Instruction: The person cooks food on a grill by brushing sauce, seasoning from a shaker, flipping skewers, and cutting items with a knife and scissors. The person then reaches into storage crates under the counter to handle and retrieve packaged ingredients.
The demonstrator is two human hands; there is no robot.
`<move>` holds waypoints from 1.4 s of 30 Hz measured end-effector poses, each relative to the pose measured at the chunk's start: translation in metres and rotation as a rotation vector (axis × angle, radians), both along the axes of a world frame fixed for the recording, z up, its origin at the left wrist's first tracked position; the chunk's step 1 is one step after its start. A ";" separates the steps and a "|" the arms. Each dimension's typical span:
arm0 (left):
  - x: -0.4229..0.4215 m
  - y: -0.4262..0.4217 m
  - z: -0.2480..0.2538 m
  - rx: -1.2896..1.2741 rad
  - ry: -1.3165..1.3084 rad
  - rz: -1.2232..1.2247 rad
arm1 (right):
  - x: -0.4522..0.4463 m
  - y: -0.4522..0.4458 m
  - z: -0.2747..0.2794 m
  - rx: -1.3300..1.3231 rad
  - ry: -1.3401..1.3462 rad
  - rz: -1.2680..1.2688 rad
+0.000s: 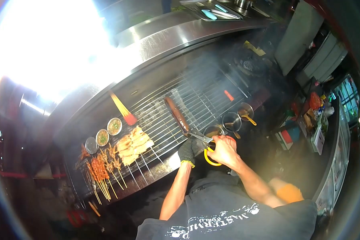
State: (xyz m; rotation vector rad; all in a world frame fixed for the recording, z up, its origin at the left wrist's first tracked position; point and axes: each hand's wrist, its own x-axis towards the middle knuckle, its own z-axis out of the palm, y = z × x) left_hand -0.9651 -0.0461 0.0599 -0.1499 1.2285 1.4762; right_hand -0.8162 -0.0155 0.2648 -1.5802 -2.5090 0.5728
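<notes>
My left hand (187,151), in a dark glove with a yellow cuff, is closed at the grill's front edge, just below a long brown sausage (177,114). What it grips is hidden. My bare right hand (225,151) is wrapped round the yellow-and-black handles of a pair of scissors (202,137). The metal blades reach left to the sausage's lower end; whether they touch it is unclear. Under the sausage lies the wire grill (156,114). Pale skewered pieces (133,146) and reddish meat skewers (98,170) lie to the left.
Three small bowls (102,137) and a red-tipped brush (124,112) sit at the grill's left. Round containers (231,122), one with a yellow-handled utensil (250,119), stand right of the scissors. Smoke drifts over the right side. A metal tray (218,13) rests on the far counter.
</notes>
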 end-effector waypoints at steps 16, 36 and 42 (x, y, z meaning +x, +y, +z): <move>-0.001 -0.004 0.013 0.096 -0.102 0.046 | -0.041 0.016 0.008 0.010 -0.139 0.147; -0.004 -0.010 0.001 0.143 -0.277 -0.032 | 0.017 -0.008 -0.072 -1.294 0.910 -0.274; -0.007 -0.011 0.004 0.152 -0.256 -0.119 | -0.011 0.010 -0.079 -1.295 0.823 -0.332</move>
